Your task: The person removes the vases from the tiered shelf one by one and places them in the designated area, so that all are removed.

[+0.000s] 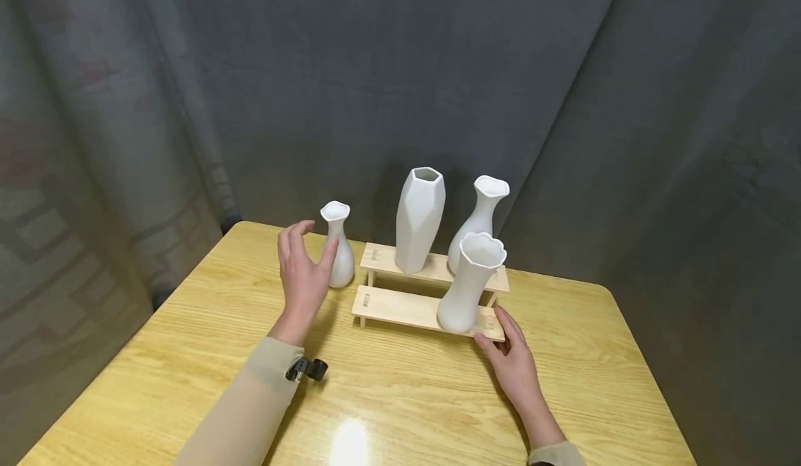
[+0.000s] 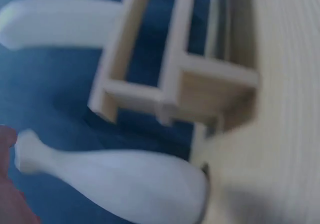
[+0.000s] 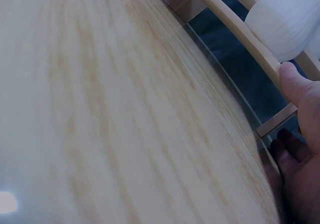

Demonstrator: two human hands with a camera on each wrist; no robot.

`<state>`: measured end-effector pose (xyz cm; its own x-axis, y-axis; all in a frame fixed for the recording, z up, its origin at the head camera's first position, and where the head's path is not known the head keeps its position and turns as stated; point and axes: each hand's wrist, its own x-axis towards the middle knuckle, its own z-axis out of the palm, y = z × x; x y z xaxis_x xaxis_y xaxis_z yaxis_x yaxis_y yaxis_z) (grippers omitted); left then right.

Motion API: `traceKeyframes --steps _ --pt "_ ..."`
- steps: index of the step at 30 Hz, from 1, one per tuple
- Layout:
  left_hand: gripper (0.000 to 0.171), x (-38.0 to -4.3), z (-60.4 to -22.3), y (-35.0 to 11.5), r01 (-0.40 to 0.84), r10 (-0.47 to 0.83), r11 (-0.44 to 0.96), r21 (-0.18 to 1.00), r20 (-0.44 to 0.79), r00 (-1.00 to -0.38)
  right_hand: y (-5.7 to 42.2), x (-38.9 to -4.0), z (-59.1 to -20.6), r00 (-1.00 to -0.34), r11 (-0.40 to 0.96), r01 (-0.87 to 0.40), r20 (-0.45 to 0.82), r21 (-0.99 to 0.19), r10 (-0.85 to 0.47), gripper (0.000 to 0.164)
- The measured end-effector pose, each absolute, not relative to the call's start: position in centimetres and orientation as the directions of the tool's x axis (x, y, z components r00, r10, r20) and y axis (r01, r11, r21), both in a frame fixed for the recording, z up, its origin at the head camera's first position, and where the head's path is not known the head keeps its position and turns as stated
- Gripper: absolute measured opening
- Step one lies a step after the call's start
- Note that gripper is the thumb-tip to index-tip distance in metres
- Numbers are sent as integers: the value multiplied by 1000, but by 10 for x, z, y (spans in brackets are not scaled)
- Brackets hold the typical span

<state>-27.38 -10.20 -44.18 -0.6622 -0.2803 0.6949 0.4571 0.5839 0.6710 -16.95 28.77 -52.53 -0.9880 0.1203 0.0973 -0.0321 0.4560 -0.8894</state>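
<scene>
My left hand (image 1: 302,275) is spread beside a small white vase (image 1: 341,261) with a wavy rim, its thumb overlapping the vase in the head view. That vase stands upright on the table, left of a two-tier wooden stand (image 1: 400,306). With my right hand (image 1: 513,365) I grip the right end of the stand's lower shelf. The right wrist view shows the thumb at the shelf's front edge and fingers lower down by the leg. A scallop-rimmed vase (image 1: 459,302) rests on the lower shelf, close to this hand.
On the upper shelf stand a faceted vase (image 1: 421,222) and a slim-necked, wavy-rimmed vase (image 1: 472,233). The wood-grain table (image 1: 388,396) reaches back to a grey curtain (image 1: 375,69). The small vase is near the table's back edge.
</scene>
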Motion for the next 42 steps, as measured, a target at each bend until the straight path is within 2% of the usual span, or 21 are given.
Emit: traceKeyframes --steps 6,18,23,31,42 --pt "48 -256 -423 -83 587 -205 556 589 781 -590 286 -172 -527 -988 463 -22 90 -886 125 84" --pt "53 -227 -422 -43 728 71 519 447 827 -558 281 -174 -528 -988 464 -29 96 -885 121 84" --pt "57 -218 -425 -28 757 143 482 441 813 -565 281 -174 -527 -988 462 -27 94 -887 123 85" --pt "63 -205 -426 -2 740 240 473 479 738 -631 281 -174 -526 -987 470 -30 100 -882 124 84" --pt "74 -202 -441 26 728 358 478 492 648 -673 280 -172 -525 -986 474 -35 107 -880 126 84"
